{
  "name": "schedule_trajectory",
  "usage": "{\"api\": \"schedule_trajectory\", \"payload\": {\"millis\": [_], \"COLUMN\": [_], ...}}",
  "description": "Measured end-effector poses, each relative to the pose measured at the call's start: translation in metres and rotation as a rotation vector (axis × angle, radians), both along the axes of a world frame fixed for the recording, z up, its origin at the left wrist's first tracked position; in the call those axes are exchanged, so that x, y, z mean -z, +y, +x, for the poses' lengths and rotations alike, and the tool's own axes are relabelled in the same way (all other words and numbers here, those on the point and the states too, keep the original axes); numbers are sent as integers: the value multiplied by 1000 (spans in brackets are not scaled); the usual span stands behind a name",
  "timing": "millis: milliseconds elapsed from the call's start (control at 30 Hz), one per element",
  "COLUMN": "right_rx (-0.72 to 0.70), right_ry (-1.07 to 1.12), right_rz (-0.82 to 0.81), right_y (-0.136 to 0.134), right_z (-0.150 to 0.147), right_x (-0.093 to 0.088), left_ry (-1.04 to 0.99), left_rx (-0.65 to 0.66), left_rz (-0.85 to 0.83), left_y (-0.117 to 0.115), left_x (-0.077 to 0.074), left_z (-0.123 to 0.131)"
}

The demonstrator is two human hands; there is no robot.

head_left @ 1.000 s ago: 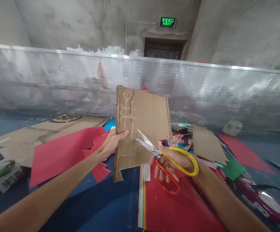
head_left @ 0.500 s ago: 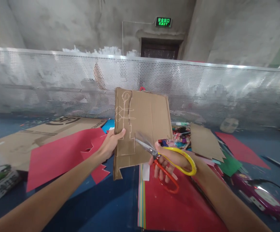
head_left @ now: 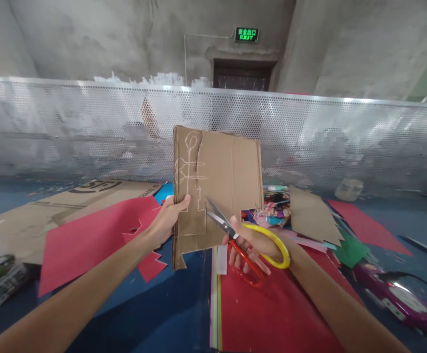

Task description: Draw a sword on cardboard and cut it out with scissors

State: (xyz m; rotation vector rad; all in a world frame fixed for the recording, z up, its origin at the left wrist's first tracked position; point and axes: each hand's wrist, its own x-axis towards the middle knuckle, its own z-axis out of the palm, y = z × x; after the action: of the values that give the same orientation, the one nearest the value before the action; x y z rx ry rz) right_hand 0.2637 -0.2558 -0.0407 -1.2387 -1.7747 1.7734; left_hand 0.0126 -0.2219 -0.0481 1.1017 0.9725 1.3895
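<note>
My left hand [head_left: 169, 215] grips the left edge of a brown cardboard sheet [head_left: 231, 166], thumb in front, holding it upright. White outlines run down the sheet's left part, next to a ragged slit, and its lower edge is cut in steps. My right hand [head_left: 246, 242] is closed around a pair of scissors [head_left: 225, 224] with one yellow and one red handle. The blades are apart and point up and left at the cardboard, by the drawn stepped line. Whether a blade touches the sheet, I cannot tell.
Red paper [head_left: 88, 245] and a flattened box [head_left: 33, 211] lie left, near a printed carton [head_left: 0, 274]. A stack of coloured sheets [head_left: 272, 309] lies in front. To the right are a cardboard piece [head_left: 311, 215], green paper [head_left: 351, 247] and a purple device [head_left: 397, 299]. A perforated metal barrier [head_left: 294, 127] stands behind.
The cardboard has shifted slightly up and turned a little. The scissors have moved slightly left with my right hand, and their blades remain apart.
</note>
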Motion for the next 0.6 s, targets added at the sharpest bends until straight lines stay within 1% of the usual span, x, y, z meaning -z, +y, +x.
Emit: {"api": "schedule_trajectory", "payload": {"millis": [133, 267, 433, 500, 600], "right_rx": [89, 120, 142, 152, 180], "right_ry": [17, 54, -76, -114, -102], "right_rz": [124, 279, 429, 485, 527], "right_y": [0, 0, -2, -5, -10], "right_z": [-13, -24, -32, -34, -36], "right_x": [10, 18, 22, 22, 24], "left_ry": [-46, -112, -164, -175, -184], "left_rx": [7, -27, -84, -77, -70], "left_rz": [-88, -107, -127, -122, -104], "left_y": [0, 0, -3, -3, -3], "left_x": [1, 0, -4, -4, -2], "left_z": [0, 3, 6, 7, 6]}}
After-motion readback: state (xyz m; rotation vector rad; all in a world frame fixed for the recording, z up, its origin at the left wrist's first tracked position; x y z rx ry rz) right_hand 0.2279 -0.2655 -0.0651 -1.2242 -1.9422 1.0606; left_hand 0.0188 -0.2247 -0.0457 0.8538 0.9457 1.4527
